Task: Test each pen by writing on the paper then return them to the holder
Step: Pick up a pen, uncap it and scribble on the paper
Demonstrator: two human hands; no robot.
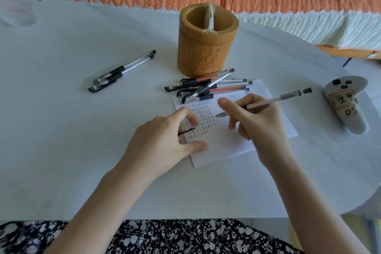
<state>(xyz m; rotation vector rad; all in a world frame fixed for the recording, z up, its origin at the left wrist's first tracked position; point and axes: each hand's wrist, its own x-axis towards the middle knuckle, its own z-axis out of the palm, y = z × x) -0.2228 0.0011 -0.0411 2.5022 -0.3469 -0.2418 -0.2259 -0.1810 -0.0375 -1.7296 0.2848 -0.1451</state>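
Right, my right hand (253, 115) is pinching a clear plastic gel pen (278, 99) between thumb and first fingers. The barrel slants up and away past my knuckles, and the bare tip hangs just over the white sheet of paper (226, 146) under my palm, beside rows of small written marks. I can't tell whether the tip is touching. My left hand (165, 140) rests on the sheet's left edge with its fingers curled, pinching what looks like a small black cap (186, 131), though only a thin clip peeks out. So this is the writing step: the pen is uncapped and ready to try. Just beyond my right fingertips lies a heap of clear gel pens with black grips (208, 87), partly on the sheet's far edge. Beyond that heap stands the carved round bamboo holder (208, 51). Far out past my left hand, two capped gel pens (121, 71) lie side by side. Next, I reckon: lower the tip, make a short stroke in a free spot, bring the cap on squarely, then reach past the heap to drop the pen in the holder
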